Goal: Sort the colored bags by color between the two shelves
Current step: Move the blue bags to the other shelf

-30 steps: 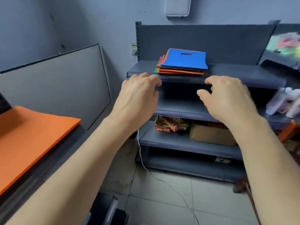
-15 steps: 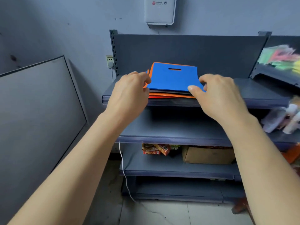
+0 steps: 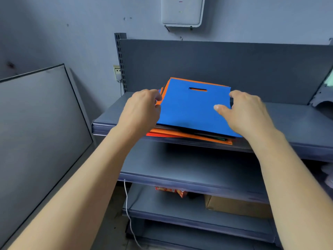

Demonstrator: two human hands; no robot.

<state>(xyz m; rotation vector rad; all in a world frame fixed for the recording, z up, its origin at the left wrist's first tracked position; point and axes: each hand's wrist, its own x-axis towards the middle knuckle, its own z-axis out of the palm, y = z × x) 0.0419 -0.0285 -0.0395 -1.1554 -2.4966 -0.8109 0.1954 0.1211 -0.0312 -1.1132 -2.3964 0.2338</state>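
Back panel stands behind bag stack; shelf open rightward.

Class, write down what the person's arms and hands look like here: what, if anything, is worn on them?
The left forearm and right forearm are bare as far as the frame shows, with no sleeves in view. The left hand and right hand wear no gloves, and no watch, bracelet or ring is visible.

Grey metal shelving unit with a solid back panel and a perforated upright, set against a scuffed blue-grey wall that carries a white mounted box and a plugged socket. At left, a large grey framed panel leans on the wall. A white cable hangs beside the lower shelves, one of which holds a cardboard box and red packets.
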